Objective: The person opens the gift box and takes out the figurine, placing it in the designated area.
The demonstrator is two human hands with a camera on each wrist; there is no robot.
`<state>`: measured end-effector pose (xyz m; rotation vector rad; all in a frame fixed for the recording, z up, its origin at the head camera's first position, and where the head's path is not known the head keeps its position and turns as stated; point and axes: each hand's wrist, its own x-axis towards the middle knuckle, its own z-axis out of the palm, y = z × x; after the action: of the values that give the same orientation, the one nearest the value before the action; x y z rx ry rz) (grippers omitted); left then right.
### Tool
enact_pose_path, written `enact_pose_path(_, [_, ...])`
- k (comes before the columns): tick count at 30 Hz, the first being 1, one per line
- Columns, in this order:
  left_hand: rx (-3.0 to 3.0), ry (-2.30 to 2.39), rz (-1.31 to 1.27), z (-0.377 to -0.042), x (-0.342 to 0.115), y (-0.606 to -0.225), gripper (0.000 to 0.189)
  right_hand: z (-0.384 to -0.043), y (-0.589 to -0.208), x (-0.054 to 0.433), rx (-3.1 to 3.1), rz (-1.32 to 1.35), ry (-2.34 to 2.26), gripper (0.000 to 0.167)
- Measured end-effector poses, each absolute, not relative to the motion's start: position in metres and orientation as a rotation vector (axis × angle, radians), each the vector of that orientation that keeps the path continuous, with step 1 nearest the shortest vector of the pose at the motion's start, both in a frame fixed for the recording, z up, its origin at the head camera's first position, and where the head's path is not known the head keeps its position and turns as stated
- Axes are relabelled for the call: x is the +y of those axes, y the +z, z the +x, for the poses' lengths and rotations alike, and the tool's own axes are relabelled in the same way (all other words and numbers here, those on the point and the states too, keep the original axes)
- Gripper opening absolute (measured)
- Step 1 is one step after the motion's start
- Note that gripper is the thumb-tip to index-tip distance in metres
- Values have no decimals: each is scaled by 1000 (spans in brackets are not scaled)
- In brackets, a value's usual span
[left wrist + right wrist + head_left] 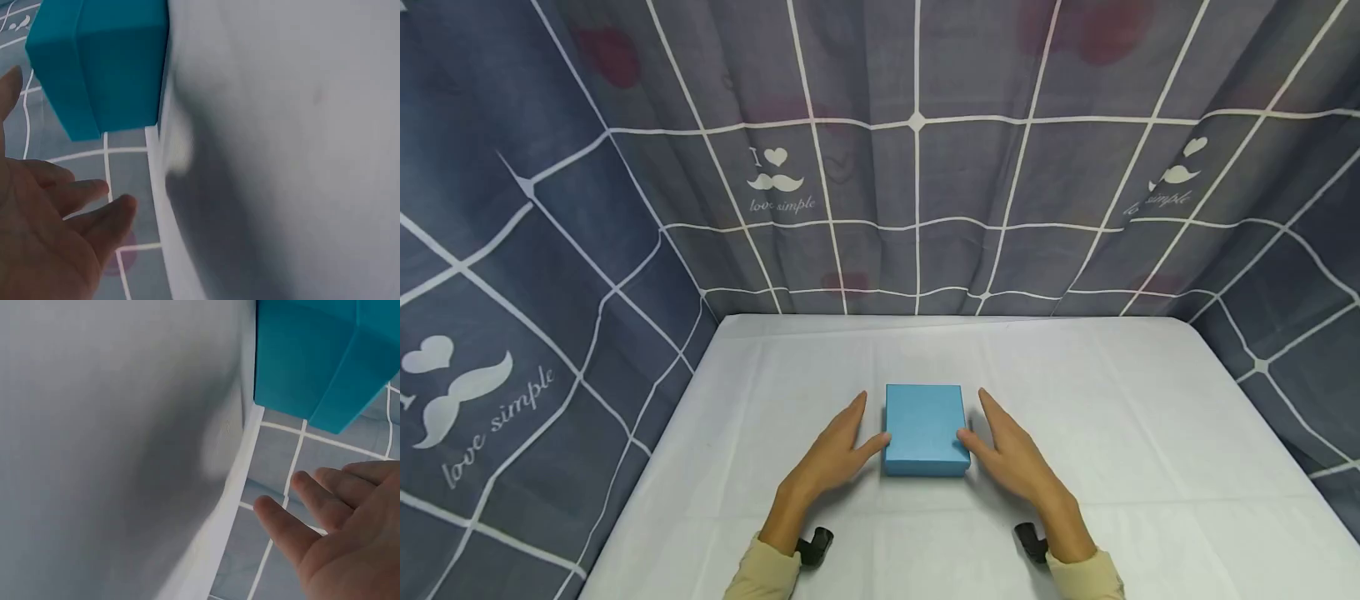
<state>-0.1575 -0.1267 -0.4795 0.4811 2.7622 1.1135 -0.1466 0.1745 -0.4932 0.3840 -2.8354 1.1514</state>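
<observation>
A closed blue box [925, 425] with a lid lies on the white-covered table, between the two hands. My left hand [831, 454] is at its left side, fingers extended forward and the thumb tip right at the box's edge. On the other side my right hand [1015, 454] mirrors it, with its thumb tip over the right edge of the lid. In the left wrist view the box [100, 62] stands beyond the spread fingers of the left hand [56, 219]. The right wrist view shows a gap between the right fingers [287, 528] and the box [312, 356].
A white cloth [760, 375] covers the table. Grey-blue curtains [872, 183] with white grid lines hang behind the table and along both sides. A black wrist camera mount [816, 547] sits at the left wrist, and another black mount [1032, 542] at the right.
</observation>
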Motion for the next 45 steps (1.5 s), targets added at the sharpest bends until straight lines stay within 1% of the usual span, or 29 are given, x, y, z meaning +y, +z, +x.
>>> enact_pose_path(5, [2691,1138,472,-153,-120,-483,100,-147,-495,167,-2892,385,1197,93])
enact_pose_path(18, [2657,1147,571,-145,-109,-484,103,-141,-496,157,-2869,489,1327,99])
enact_pose_path(27, [2648,1154,593,-144,-110,-485,106,-141,-496,158,-2877,522,1386,116])
enact_pose_path(45, [2652,1166,651,-148,-103,-483,102,-141,-498,161,-2857,514,1397,113])
